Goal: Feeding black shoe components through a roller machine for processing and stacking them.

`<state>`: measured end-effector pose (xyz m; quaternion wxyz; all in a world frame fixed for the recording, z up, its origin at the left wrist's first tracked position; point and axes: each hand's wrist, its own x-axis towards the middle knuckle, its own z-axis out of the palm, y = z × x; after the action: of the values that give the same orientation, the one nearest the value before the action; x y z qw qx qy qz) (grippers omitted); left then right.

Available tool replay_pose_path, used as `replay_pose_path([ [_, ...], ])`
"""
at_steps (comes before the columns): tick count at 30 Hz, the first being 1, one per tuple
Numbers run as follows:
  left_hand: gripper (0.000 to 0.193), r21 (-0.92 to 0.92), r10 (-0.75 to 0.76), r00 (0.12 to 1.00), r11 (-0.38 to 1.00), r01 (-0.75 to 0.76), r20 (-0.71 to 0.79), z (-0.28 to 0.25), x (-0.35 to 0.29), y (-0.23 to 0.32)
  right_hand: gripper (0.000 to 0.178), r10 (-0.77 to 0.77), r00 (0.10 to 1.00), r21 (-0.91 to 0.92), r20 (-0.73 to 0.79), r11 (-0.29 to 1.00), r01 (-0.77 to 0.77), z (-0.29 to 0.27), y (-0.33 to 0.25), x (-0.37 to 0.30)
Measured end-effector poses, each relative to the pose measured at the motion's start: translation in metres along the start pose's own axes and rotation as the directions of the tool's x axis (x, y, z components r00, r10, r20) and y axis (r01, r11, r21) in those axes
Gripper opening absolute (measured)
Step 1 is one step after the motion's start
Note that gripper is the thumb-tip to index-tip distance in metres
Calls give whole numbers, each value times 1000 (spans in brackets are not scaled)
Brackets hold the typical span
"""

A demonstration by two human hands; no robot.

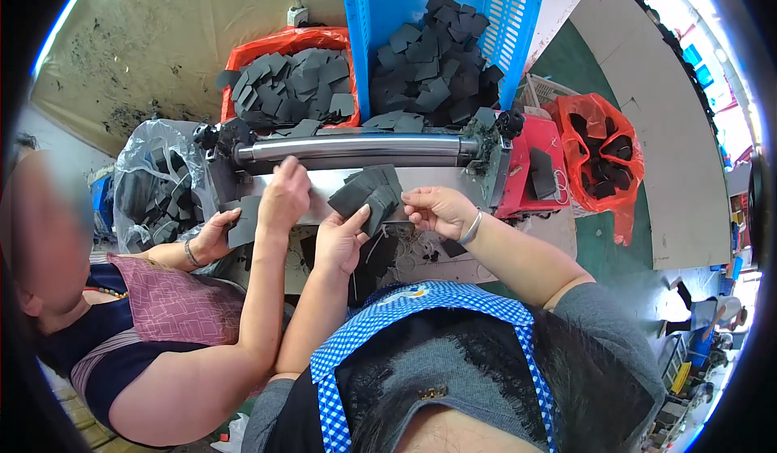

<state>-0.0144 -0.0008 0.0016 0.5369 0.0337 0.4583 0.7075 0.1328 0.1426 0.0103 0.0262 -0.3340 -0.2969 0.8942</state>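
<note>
A fanned stack of thin black sheet pieces (371,192) is gripped in my left hand (341,241), the thumb lying over its lower edge. At the right edge of that stack, my right hand (437,208) is closed in a pinch; what lies between its fingertips is too small to make out. Just beyond the stack runs a machine with a shiny metal roller (356,147) and a flat metal plate (324,179) in front. A co-worker at my left has one hand (287,192) by the roller and holds a black piece (244,221) in the other (214,236).
Behind the roller stand a red-lined container (354,89) and a blue perforated crate (518,24), both with many black pieces. A clear plastic bag (133,149) of pieces sits at the left, a red bag (595,109) at the right beside the machine's red side (526,157).
</note>
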Motion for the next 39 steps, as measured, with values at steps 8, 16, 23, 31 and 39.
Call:
replay_pose_path([
  [8, 21, 25, 12, 1000, 1000, -12, 0, 2, -3, -1, 14, -105, 977, -86, -186, 992, 90, 6, -1, 0],
  [16, 24, 17, 33, 999, 999, -33, -9, 8, -5, -1, 16, 8, 996, -38, -93, 999, -11, -1, 2, -2],
  [23, 28, 102, 100, 995, 990, -99, -7, 0, -4, -3, 20, -65, 990, -101, -124, 993, 52, 0, 2, -3],
  [31, 26, 53, 91, 993, 995, -88, -73, 4, -7, -7, 22, -172, 959, -246, -226, 963, 115, 15, -5, -2],
  [39, 26, 5, 77, 995, 997, -77, -55, 4, -8, -2, 21, -145, 916, -103, -374, 988, 114, -14, -9, 17],
])
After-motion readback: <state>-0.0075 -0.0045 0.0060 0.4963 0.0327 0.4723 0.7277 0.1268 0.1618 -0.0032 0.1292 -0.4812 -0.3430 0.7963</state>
